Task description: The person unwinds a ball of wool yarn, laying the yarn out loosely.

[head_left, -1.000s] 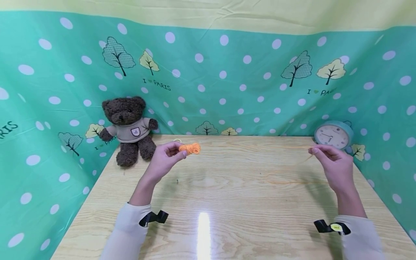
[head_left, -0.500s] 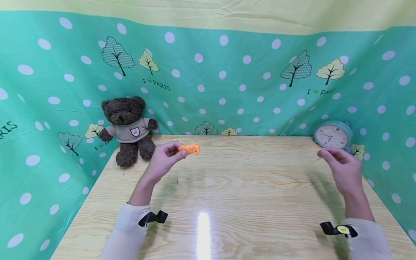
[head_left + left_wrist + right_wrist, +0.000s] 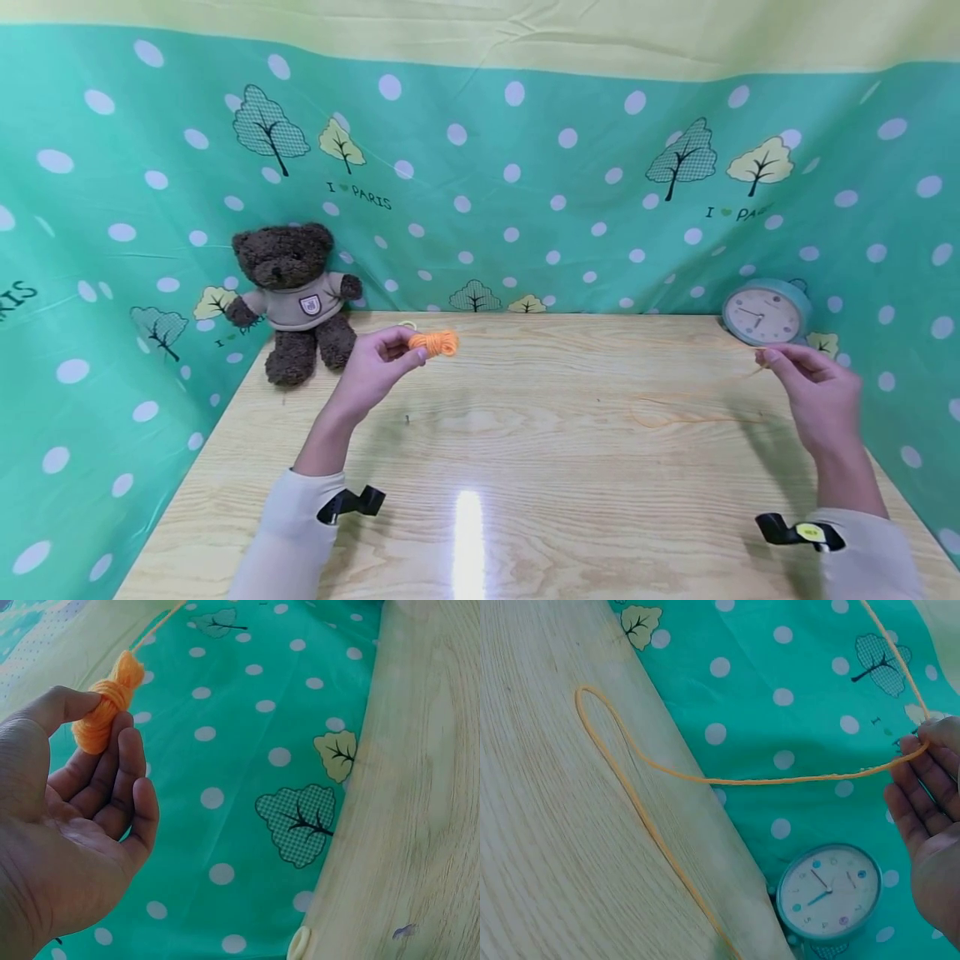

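A small bundle of orange yarn is pinched between the thumb and fingers of my left hand, above the table's left half. In the left wrist view the bundle is wound round its middle, and a strand leaves its top. Far to the right, my right hand pinches the orange yarn strand between thumb and fingertips. From those fingers the strand's loose part sags down and bends in a loop on the table. Between the hands the strand is thin and faint in the head view.
On the wooden table, a dark teddy bear sits at the back left. A teal alarm clock stands at the back right, close behind my right hand. A pale yellow loop lies behind my left hand. Patterned green cloth surrounds the table.
My right hand has moved to the right, away from the left hand, drawing the strand along. The loop on the table has shifted slightly right. My left hand has stayed nearly still with the bundle.
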A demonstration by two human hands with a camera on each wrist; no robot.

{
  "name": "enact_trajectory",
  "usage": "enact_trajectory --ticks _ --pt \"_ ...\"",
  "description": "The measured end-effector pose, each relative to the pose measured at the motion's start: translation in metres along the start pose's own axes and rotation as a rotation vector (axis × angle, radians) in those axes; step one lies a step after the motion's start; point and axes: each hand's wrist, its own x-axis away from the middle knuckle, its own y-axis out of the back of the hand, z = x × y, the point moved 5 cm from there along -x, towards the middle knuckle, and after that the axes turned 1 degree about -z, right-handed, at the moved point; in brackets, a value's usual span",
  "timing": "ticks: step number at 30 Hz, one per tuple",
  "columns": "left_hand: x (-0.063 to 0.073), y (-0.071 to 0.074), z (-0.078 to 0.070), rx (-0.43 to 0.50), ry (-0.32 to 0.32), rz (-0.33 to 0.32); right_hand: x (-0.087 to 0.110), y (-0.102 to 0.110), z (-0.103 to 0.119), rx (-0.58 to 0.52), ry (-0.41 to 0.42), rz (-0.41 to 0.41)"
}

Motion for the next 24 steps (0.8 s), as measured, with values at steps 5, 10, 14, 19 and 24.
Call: enact_trajectory --ticks 5,10,14,19,24 --pt "0.000 0.001 0.000 0.017 -0.002 -0.006 -0.003 0.008 -0.005 -0.010 -0.030 -0.014" --pt "0.000 0.002 0.000 0.022 -0.008 -0.011 -0.001 0.017 -0.014 -0.042 -0.080 -0.016" --pt "-0.001 0.004 0.001 0.015 -0.011 -0.017 0.001 0.025 -0.022 -0.004 -0.121 -0.023" --pt "-0.001 0.007 0.001 0.018 -0.009 -0.030 0.001 0.036 -0.032 0.050 -0.176 -0.036" --pt "0.000 0.008 -0.001 0.022 -0.007 -0.031 0.002 0.045 -0.039 0.030 -0.207 -0.061"
